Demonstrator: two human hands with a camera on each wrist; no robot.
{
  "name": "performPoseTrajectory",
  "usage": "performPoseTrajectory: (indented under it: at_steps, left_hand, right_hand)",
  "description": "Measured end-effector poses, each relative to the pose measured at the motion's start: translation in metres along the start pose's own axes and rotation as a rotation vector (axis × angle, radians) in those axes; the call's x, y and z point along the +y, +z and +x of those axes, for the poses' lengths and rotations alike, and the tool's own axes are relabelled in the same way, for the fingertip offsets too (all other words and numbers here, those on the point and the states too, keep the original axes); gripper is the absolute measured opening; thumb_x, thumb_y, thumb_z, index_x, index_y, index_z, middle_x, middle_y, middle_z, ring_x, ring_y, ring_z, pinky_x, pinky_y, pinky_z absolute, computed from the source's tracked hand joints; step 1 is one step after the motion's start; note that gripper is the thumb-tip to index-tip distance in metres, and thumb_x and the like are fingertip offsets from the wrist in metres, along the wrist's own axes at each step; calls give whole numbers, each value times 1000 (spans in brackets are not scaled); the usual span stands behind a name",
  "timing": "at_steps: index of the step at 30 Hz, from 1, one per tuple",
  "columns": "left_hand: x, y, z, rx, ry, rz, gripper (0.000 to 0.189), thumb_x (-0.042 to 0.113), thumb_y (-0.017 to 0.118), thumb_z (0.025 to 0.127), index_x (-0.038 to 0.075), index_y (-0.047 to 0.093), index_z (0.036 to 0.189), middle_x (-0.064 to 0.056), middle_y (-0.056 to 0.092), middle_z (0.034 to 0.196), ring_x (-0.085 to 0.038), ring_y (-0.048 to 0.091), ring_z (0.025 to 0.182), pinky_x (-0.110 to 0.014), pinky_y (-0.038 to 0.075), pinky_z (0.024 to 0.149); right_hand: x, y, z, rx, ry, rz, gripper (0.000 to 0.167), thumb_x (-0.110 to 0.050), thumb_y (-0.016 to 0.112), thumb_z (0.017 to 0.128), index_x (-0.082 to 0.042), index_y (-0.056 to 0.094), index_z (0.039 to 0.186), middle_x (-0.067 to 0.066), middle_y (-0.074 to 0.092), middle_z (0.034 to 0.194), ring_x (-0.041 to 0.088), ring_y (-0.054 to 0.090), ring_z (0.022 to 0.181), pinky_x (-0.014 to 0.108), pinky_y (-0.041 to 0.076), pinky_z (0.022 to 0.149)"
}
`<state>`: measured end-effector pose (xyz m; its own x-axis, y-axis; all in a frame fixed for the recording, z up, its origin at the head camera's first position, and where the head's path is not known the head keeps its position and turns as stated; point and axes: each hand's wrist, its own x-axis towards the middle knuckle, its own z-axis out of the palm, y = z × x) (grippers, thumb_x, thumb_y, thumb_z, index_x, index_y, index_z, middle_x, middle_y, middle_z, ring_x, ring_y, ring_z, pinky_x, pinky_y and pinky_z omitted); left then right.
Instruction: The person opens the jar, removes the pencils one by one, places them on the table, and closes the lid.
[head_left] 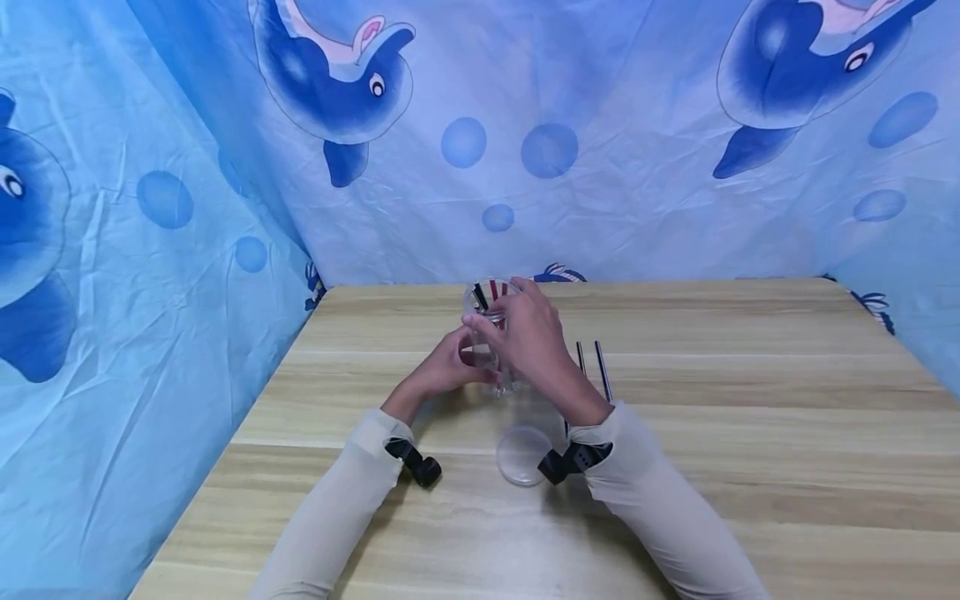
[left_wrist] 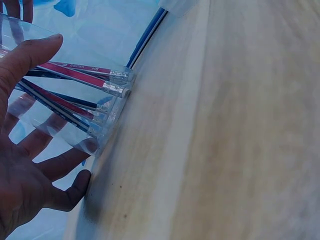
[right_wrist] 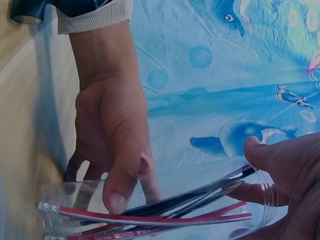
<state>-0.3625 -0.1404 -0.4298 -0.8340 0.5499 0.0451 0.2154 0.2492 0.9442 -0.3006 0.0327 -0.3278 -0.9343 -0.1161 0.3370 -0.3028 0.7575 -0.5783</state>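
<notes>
A clear plastic jar (head_left: 483, 357) stands at the middle of the table toward the back. Inside it are several pencils, some red (left_wrist: 82, 77) and some dark (right_wrist: 185, 198), with metal-and-eraser ends at the bottom. My left hand (head_left: 450, 367) holds the jar around its lower body, thumb on one side and fingers on the other. At the mouth, my right hand (head_left: 528, 333) grips the rim, thumb and fingers on either side, close to the pencils' upper ends. A round clear lid (head_left: 523, 456) lies nearer me, between the forearms.
Loose dark pencils (head_left: 603, 371) lie on the wooden table (head_left: 750, 433) to the right of the jar, partly covered by my right wrist. A blue sheet (head_left: 600, 217) with dolphin prints hangs behind the table and along its left and right sides.
</notes>
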Motion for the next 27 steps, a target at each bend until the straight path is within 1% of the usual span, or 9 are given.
performPoseTrajectory:
  at_steps: [3, 6, 9, 14, 18, 22, 25, 27]
  left_hand:
    - [1, 0, -1, 6, 3, 7, 80, 4, 84, 79, 16, 45, 147, -8, 54, 141, -32, 56, 124, -48, 44, 105]
    - [1, 1, -1, 5, 8, 9, 81, 3, 83, 79, 16, 43, 149, -9, 54, 141, -33, 55, 125, -48, 44, 106]
    - [1, 1, -1, 3, 12, 4, 82, 2, 83, 79, 16, 42, 149, -11, 53, 142, -34, 55, 125, -47, 45, 105]
    - [1, 1, -1, 10, 22, 16, 80, 2, 83, 79, 15, 44, 148, -10, 54, 140, -33, 56, 123, -46, 46, 103]
    - [1, 0, -1, 16, 36, 36, 79, 4, 84, 78, 14, 46, 147, -8, 54, 140, -31, 55, 123, -47, 44, 104]
    - [0, 0, -1, 6, 43, 31, 79, 4, 84, 79, 14, 45, 148, -7, 52, 142, -30, 56, 122, -47, 44, 102]
    - [0, 0, -1, -5, 46, 20, 80, 3, 83, 79, 16, 45, 148, -6, 53, 141, -29, 57, 119, -45, 46, 100]
    - [1, 0, -1, -12, 45, 10, 79, 3, 83, 80, 18, 45, 148, -4, 54, 139, -28, 59, 117, -44, 47, 98]
  right_hand:
    - [1, -1, 0, -6, 0, -13, 49, -51, 67, 92, -4, 77, 99, 9, 75, 101, 26, 35, 143, 55, 33, 113]
    - [1, -2, -1, -11, 4, -7, 50, -51, 67, 92, -4, 77, 101, 11, 73, 110, 27, 36, 143, 57, 34, 111]
    - [1, -2, -2, -9, 5, 2, 50, -51, 67, 92, -3, 77, 103, 12, 72, 113, 27, 35, 143, 58, 34, 111]
    - [0, 0, -2, 14, -5, 19, 49, -50, 68, 92, -3, 76, 104, 11, 74, 108, 26, 35, 143, 60, 30, 112]
    - [-1, 2, -2, 43, -21, 36, 43, -45, 70, 91, -4, 77, 101, 10, 75, 102, 25, 36, 143, 60, 30, 112]
    - [-2, 4, -2, 74, -34, 55, 38, -41, 72, 91, -4, 77, 98, 11, 74, 105, 26, 36, 142, 60, 31, 111]
    - [-2, 4, -3, 94, -35, 69, 35, -38, 74, 90, -4, 78, 97, 15, 68, 122, 26, 35, 143, 61, 33, 109]
    - [-3, 4, -3, 103, -33, 83, 32, -36, 76, 89, -4, 78, 96, 17, 60, 135, 27, 34, 143, 60, 33, 108]
